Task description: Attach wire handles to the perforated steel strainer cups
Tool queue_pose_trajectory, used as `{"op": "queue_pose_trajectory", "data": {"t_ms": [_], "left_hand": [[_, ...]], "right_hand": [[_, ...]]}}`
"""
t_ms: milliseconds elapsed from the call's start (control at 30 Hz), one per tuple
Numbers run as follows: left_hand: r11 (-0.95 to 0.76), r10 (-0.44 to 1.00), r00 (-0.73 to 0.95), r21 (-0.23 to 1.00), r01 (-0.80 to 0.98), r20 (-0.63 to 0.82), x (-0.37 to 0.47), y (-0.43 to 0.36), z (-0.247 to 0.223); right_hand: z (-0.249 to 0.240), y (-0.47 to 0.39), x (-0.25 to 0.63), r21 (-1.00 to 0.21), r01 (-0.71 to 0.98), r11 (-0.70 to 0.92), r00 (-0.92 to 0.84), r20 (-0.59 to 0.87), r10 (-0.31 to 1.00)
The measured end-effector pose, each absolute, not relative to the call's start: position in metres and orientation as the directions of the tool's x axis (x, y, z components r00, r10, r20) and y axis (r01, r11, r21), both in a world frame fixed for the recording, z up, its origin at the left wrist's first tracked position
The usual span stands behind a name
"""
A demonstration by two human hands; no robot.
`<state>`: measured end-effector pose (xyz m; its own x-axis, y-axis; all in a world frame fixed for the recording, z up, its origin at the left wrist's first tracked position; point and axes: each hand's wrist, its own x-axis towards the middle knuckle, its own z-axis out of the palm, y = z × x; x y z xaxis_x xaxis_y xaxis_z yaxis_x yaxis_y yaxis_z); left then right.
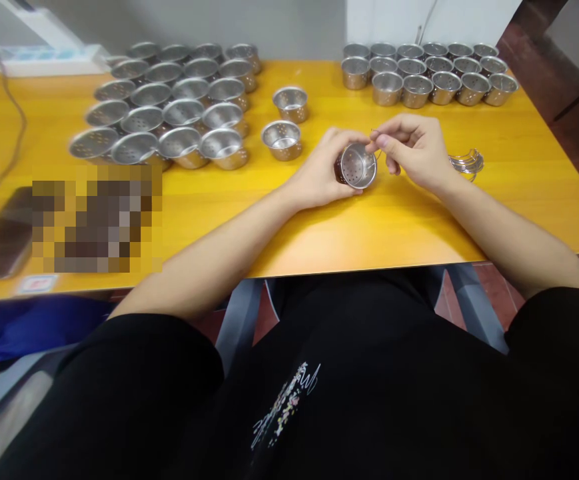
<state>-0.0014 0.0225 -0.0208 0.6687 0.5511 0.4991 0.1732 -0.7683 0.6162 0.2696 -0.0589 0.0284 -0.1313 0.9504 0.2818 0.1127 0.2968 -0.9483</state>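
My left hand [326,167] is wrapped round a small perforated metal cup [359,168], tilted so its mouth faces me. At the cup's right rim, my right hand [412,150] pinches a thin curved wire handle [380,152]. One end of the wire is near the rim; whether it passes through a hole I cannot tell. Beside my right wrist lies a small pile of similar curved wire handles [468,162]. Two loose perforated cups, one nearer [282,141] and one farther [290,105], stand upright left of my hands.
Rows of perforated cups [182,147] fill the table's left back. More cups, several with wires across them, stand at the right back [446,87]. A dark phone [4,230] and a blurred-out patch [99,223] are at left. A power strip [49,60] sits behind.
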Motion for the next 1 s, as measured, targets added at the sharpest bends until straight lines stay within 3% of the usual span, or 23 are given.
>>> {"op": "queue_pose_trajectory", "data": {"t_ms": [167, 1000], "left_hand": [[-0.749, 0.572, 0.660, 0.639, 0.177, 0.488, -0.0012, 0.0193, -0.0172], [-0.755, 0.562, 0.673, 0.630, 0.180, 0.481, -0.0050, 0.0231, -0.0229]], "right_hand": [[0.0267, -0.0552, 0.2748, -0.961, 0.015, 0.275, -0.187, 0.268, 0.945], [0.0222, -0.0507, 0.2741, -0.959, 0.095, 0.268, -0.227, 0.241, 0.944]]}}
